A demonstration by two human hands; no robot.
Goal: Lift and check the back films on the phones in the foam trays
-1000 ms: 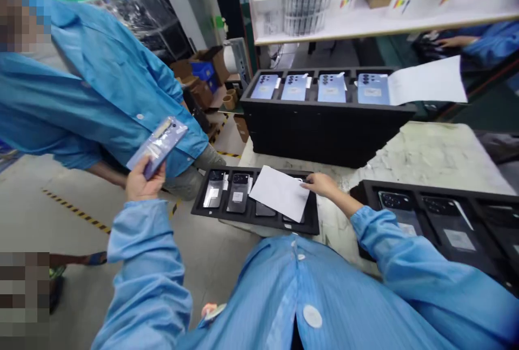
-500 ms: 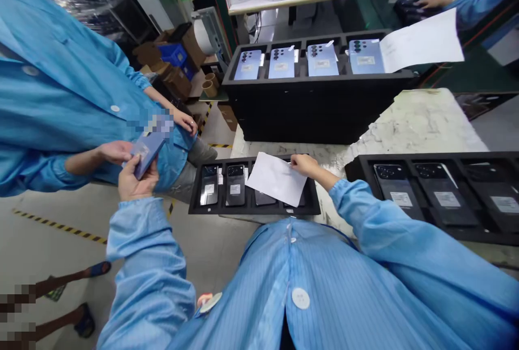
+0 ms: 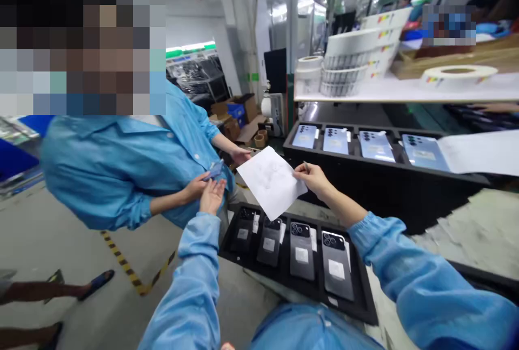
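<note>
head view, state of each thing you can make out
Sheet of paper: raised, gripped at one edge by the right hand
Left hand: open, beside a co-worker's hand
Bluish phone: held in that co-worker's hand
Dark phones: backs up, labelled, in the near tray
Blue phones: backs up, in the far tray
Second sheet: overlapping the far tray's end

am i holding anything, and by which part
Your right hand holds a white rectangular paper sheet by its upper-right edge; a small dark object there is unclear. Your left hand looks open, holding nothing.
</note>
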